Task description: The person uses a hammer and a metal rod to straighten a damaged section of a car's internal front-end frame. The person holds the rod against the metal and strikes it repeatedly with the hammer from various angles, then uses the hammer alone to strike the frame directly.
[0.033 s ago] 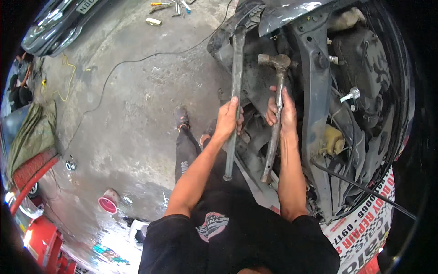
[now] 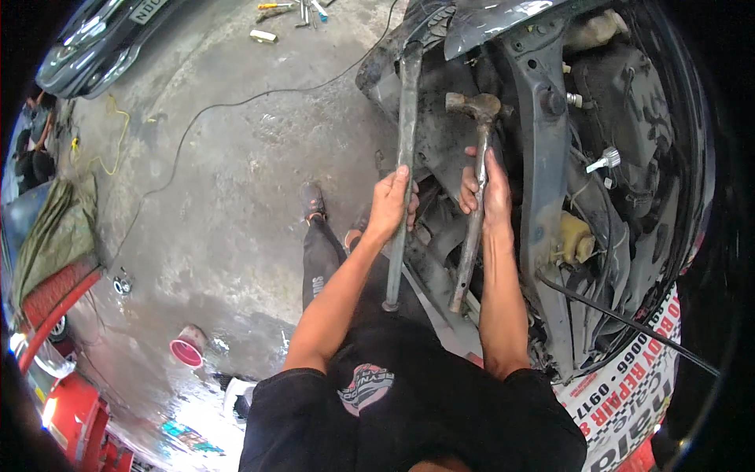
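Note:
My left hand (image 2: 392,204) is closed round the middle of a long grey metal bar (image 2: 407,122). The bar stands nearly lengthwise in the view, a small knob at its near end and its far end beside the car's dark, torn-looking front part. In my right hand (image 2: 491,193) is a hammer (image 2: 470,252) with a worn metal handle, gripped below its head. The rusty hammer head points away from me, over the opened car front (image 2: 545,157). Bar and hammer are side by side, apart from each other.
On the right, the car's exposed engine bay holds a yellowish reservoir (image 2: 576,238) and a slanting black rod (image 2: 629,324). A cable (image 2: 259,96) crosses the concrete floor. Hand tools (image 2: 303,12) lie far off; a pink-rimmed bucket (image 2: 187,352) stands at left. Another person (image 2: 39,134) is at the far left.

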Demonstrator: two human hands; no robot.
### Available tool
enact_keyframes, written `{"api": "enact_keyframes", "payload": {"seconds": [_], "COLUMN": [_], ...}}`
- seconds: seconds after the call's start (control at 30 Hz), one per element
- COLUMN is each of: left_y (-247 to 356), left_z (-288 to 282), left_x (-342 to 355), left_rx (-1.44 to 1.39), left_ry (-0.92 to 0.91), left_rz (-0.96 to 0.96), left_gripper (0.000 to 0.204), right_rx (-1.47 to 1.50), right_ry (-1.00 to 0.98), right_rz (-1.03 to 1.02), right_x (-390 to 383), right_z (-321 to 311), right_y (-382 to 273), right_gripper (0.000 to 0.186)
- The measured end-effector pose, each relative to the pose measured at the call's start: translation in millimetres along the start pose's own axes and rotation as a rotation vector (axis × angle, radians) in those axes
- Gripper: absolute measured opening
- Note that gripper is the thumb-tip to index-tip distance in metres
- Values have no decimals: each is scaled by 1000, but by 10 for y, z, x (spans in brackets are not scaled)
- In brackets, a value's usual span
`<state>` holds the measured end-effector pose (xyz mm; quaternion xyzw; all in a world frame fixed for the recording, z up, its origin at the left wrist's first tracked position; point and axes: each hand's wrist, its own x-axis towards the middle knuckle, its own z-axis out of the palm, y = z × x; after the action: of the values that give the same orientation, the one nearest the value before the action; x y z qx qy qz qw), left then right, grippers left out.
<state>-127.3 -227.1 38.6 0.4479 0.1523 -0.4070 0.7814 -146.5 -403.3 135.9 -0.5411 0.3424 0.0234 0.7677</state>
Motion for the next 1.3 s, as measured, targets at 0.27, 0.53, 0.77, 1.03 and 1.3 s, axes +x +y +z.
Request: {"api": "enact_keyframes", "payload": {"seconds": [0.27,0.53,0.77,1.03,1.3], "left_y": [155,123,41,-616,-729], "left_z": [-32,-11,108,-148,-403], "left_x": [-272,-271,-312,-816,-489], "left_rx": [92,-121,-35,307,571], "left_ry": [48,17,93,189,368], "left_rz": [139,111,156,61,183], "left_gripper": [34,42,32,46,55], "right_rx": [9,-8,-251,-363,-256], "right_ry": [46,-15,29,82,132], "right_rz": [71,-75,-200,-318,-124], "right_x": [-51,220,346,480,131], "right_z": [185,249,542,516,212], "right_y": [86,317,322,463,133], "right_gripper": [27,40,30,23,39]}}
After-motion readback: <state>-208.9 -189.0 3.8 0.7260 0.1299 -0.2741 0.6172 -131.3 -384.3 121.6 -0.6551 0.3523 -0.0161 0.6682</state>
